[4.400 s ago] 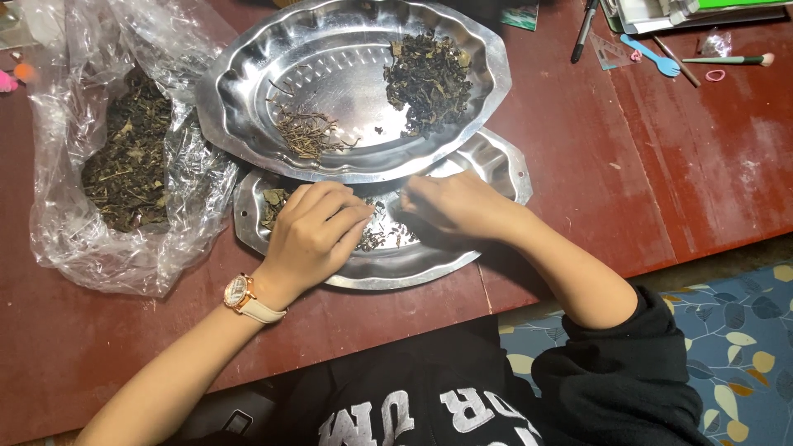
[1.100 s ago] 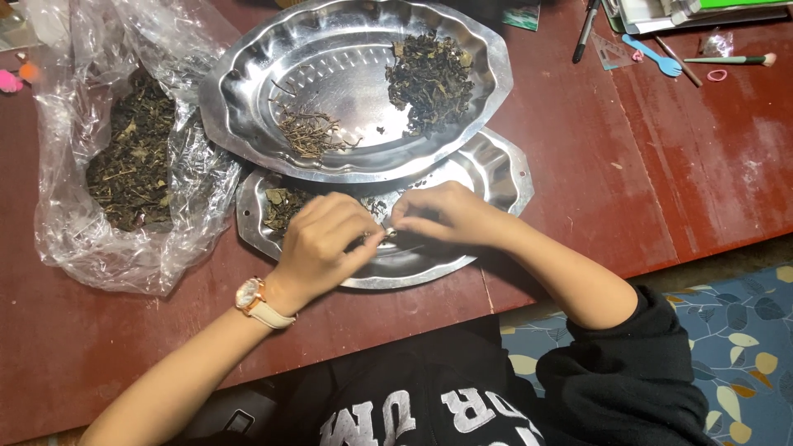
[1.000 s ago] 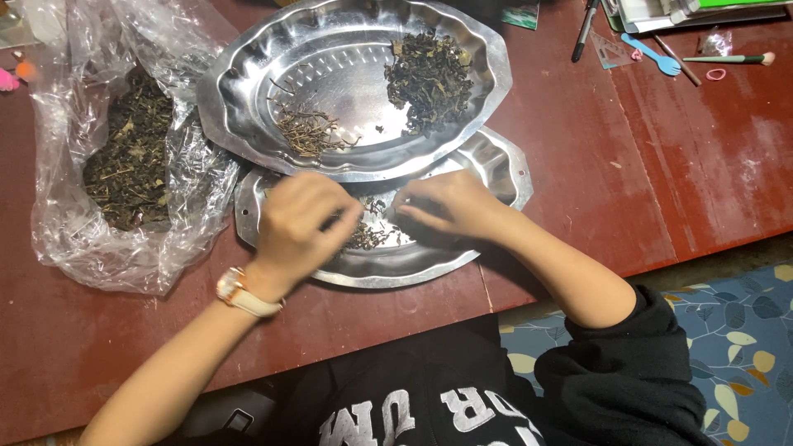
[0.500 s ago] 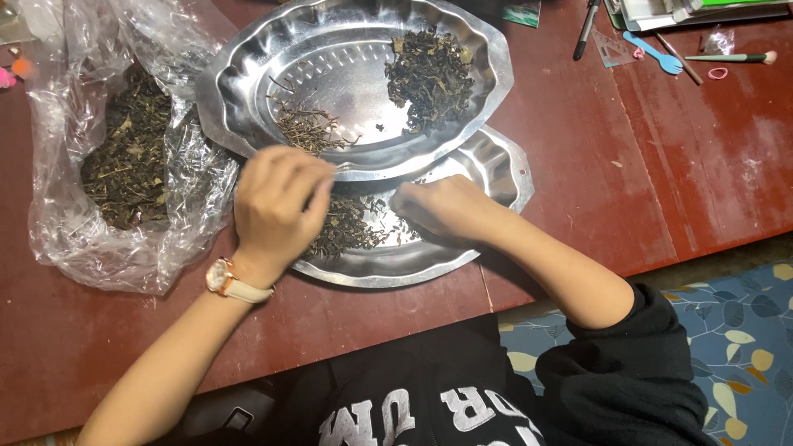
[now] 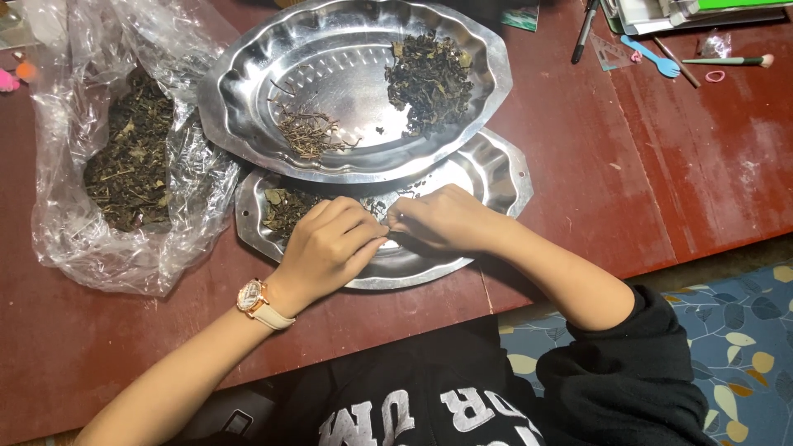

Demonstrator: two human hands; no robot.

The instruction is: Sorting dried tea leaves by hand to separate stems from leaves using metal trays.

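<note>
Head view: we see both hands meeting over the lower steel tray [image 5: 496,177] at centre frame.
Left hand [image 5: 330,248]: fingers curled and drawn together, tips meeting the right hand's; we cannot tell whether it pinches anything.
Right hand [image 5: 446,219]: fingers bunched, tips pressed toward the left hand's, over the tray's middle; any piece between them is too small to make out.
Dried leaves [image 5: 285,208]: a dark crumbly heap on the lower tray, just left of the left hand, partly hidden by it.
Upper steel tray [image 5: 248,99]: scalloped and shiny, overlapping the lower tray's far edge; holds thin twigs [image 5: 307,132] and a leaf pile [image 5: 429,78].
Plastic bag [image 5: 74,223]: clear and crinkled, upper left, holding more leaves.
Table [image 5: 702,165]: worn red-brown wood.
</note>
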